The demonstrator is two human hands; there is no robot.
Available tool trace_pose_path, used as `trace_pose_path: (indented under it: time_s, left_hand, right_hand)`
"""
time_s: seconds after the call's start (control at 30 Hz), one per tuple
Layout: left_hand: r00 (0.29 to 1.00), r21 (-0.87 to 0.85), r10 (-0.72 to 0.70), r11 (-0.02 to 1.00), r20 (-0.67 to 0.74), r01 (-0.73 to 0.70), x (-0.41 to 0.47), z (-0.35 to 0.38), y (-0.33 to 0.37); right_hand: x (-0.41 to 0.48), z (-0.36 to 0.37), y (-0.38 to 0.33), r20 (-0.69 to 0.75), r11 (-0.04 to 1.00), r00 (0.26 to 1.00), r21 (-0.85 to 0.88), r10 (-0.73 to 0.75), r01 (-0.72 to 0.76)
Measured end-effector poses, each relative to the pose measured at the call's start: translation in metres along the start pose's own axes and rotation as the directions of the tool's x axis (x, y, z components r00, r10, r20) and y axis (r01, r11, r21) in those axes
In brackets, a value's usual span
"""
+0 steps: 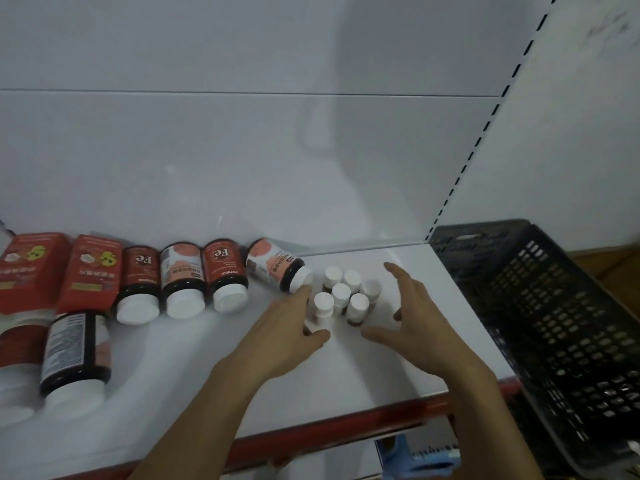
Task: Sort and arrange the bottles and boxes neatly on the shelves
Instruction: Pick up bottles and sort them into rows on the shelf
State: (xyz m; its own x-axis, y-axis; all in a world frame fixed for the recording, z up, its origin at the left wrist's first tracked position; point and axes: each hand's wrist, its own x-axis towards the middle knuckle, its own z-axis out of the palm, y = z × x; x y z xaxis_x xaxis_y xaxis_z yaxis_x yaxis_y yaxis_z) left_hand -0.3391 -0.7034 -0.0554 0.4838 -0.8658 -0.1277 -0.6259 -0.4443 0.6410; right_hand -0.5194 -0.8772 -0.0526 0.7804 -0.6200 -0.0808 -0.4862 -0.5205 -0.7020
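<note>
Fingers first: the right hand (412, 313) is spreading its fingers (393, 271) wide and holding nothing. Its palm is facing left and the thumb is pointing in along the shelf (398, 372). The left hand (291, 327) is keeping its fingers loosely straight along the left side of the bunch, with the thumb sticking out below. The front-left bottle (323, 304) is sitting right between that thumb and the fingers, but honestly I can't tell if it's being pinched or just touched.

Between the two hands the small bottles (341, 293) are standing upright in a tight cluster, six white caps, just beside the left fingers and a bit apart from the right palm. Both forearms are coming in from the bottom edge and angling toward the cluster.

Further out, a tilted big bottle (275, 265) is lying with its cap just beside the left fingertips. More big bottles (181, 278) are lying on their sides in a row, next to red boxes (90, 271) on the far left. A black crate (554, 323) is sitting to the right of the shelf.
</note>
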Motion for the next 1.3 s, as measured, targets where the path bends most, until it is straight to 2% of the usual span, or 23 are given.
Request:
trace_pose_path:
  time_s: [0.1,0.17,0.33,0.43,0.5,0.6,0.7,0.83,0.9,1.0,1.07,1.13,1.23,1.3]
  left_hand:
    - [0.997,0.206,-0.066,0.977,0.035,0.058,-0.016,-0.029,-0.016]
    - [0.995,0.300,-0.096,0.949,-0.005,0.093,-0.029,-0.054,-0.025]
    - [0.974,0.339,-0.045,0.933,-0.224,0.121,-0.058,-0.107,-0.047]
    - [0.948,0.352,-0.006,0.928,-0.319,0.124,-0.072,-0.122,-0.065]
    - [0.940,0.392,0.026,0.913,-0.339,0.116,-0.075,-0.129,-0.079]
    - [0.963,0.454,0.052,0.888,-0.263,0.076,-0.075,-0.136,-0.099]
    - [0.977,0.491,0.126,0.871,-0.173,-0.026,-0.061,-0.129,-0.102]
    - [0.974,0.585,0.225,0.792,-0.017,-0.173,-0.029,-0.105,-0.089]
    - [0.969,0.650,0.247,0.740,-0.023,-0.173,-0.016,-0.096,-0.085]
    - [0.961,0.721,0.243,0.689,-0.133,-0.075,-0.006,-0.083,-0.076]
    - [0.958,0.684,0.229,0.728,-0.171,-0.052,-0.006,-0.081,-0.068]
    - [0.951,0.550,0.194,0.835,-0.242,-0.031,-0.013,-0.095,-0.064]
    - [0.871,0.127,0.105,0.991,-0.480,-0.049,-0.038,-0.132,-0.064]
    - [0.782,-0.155,0.015,0.978,-0.623,-0.142,-0.068,-0.151,-0.067]
  right_hand:
    - [0.001,-0.007,-0.019,-0.068,0.998,0.997,-0.055,-0.040,0.036]
    - [0.013,-0.006,-0.041,-0.069,0.984,0.993,-0.155,-0.100,0.089]
    - [0.062,0.029,-0.114,0.072,0.887,0.970,-0.395,-0.231,0.240]
    - [0.084,0.065,-0.141,0.187,0.819,0.967,-0.517,-0.173,0.247]
    - [0.092,0.082,-0.146,0.200,0.800,0.969,-0.552,-0.147,0.236]
    - [0.100,0.095,-0.150,0.170,0.848,0.976,-0.489,-0.139,0.206]
    - [0.100,0.099,-0.153,0.147,0.889,0.984,-0.431,-0.102,0.156]
    - [0.091,0.092,-0.154,-0.005,0.953,0.997,-0.294,-0.077,0.072]
    - [0.083,0.088,-0.152,-0.158,0.974,0.980,-0.212,-0.118,0.083]
    - [0.073,0.083,-0.146,-0.338,0.983,0.928,-0.142,-0.156,0.113]
    - [0.069,0.079,-0.142,-0.395,0.987,0.906,-0.112,-0.152,0.117]
    - [0.067,0.075,-0.140,-0.442,0.986,0.882,-0.074,-0.167,0.150]
    - [0.073,0.077,-0.147,-0.490,0.977,0.860,0.072,-0.143,0.203]
    - [0.078,0.087,-0.163,-0.499,0.952,0.861,0.203,-0.099,0.227]
